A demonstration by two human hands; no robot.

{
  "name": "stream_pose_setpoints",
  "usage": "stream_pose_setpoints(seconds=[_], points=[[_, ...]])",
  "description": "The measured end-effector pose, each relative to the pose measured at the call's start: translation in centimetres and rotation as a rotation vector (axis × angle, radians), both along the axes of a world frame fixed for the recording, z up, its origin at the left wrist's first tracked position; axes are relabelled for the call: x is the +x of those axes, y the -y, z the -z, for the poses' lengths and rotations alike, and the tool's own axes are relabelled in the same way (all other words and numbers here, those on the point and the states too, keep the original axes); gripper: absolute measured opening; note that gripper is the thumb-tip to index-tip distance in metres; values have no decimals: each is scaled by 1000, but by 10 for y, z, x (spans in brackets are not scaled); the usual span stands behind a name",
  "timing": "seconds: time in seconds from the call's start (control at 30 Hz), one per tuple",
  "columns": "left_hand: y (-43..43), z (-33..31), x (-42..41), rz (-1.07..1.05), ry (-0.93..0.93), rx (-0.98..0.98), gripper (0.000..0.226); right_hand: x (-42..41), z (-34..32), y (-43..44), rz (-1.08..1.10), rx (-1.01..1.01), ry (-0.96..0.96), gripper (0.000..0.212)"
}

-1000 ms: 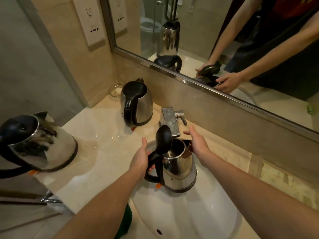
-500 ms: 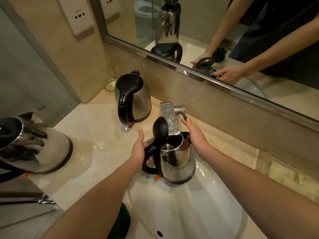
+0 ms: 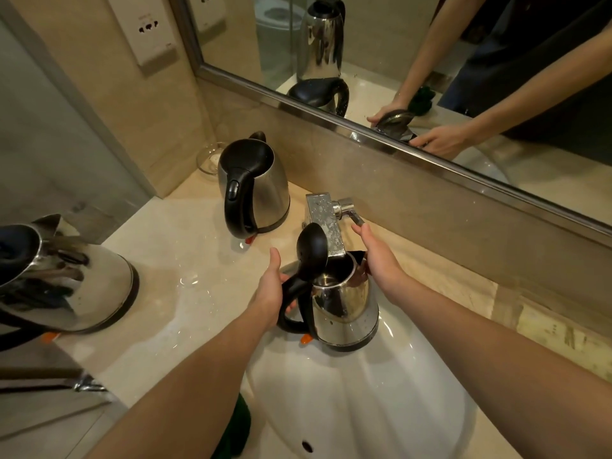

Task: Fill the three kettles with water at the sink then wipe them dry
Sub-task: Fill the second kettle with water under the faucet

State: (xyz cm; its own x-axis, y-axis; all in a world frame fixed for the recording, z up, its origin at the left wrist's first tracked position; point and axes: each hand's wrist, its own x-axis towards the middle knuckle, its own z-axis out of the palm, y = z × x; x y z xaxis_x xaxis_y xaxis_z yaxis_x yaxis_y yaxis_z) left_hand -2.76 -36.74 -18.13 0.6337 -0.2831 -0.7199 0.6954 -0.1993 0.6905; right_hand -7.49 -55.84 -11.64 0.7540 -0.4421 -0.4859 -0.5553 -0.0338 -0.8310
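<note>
A steel kettle (image 3: pixel 344 309) with a black handle stands in the white sink (image 3: pixel 364 409), its lid (image 3: pixel 311 253) tipped open and its mouth right under the chrome faucet spout (image 3: pixel 326 223). My left hand (image 3: pixel 271 293) grips its handle. My right hand (image 3: pixel 377 256) lies beside the kettle's rim, fingers stretched out, the fingertips at the faucet lever (image 3: pixel 351 213). I see no water stream. A second kettle (image 3: pixel 255 187), lid closed, stands on the counter behind. The third kettle (image 3: pixel 66 276) stands at the far left of the counter.
The beige counter (image 3: pixel 185 253) has water drops near the sink. A green cloth (image 3: pixel 235 429) lies at the counter's front edge under my left arm. A glass dish (image 3: pixel 208 159) sits in the back corner. A mirror (image 3: pixel 430 61) and wall sockets (image 3: pixel 152 31) are behind.
My right hand has left the kettle's rim and reached up to the faucet lever. The kettle has shifted closer under the spout, with my left hand still on the handle.
</note>
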Motion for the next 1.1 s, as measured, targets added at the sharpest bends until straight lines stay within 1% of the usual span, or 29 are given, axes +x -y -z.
stream_pose_setpoints(seconds=[0.23,0.47,0.63,0.8,0.9,1.03,1.1], points=[[1,0,0,11,7,11,95,1,4,2,-13,-41,11,53],[-1,3,1,0,-4,3,95,1,10,0,-10,-34,26,52],[-3,6,0,-27,-6,-1,92,-4,19,-4,12,-3,-7,65],[-6,12,0,-37,-6,-16,89,-8,23,-7,22,-1,-23,64],[-8,16,-1,-72,-11,-20,87,-10,26,-11,30,2,-34,73],[-11,19,-1,-75,0,-9,82,-11,35,-12,63,18,-44,99],[-11,20,1,-81,4,-9,80,-10,40,-11,73,23,-43,102]])
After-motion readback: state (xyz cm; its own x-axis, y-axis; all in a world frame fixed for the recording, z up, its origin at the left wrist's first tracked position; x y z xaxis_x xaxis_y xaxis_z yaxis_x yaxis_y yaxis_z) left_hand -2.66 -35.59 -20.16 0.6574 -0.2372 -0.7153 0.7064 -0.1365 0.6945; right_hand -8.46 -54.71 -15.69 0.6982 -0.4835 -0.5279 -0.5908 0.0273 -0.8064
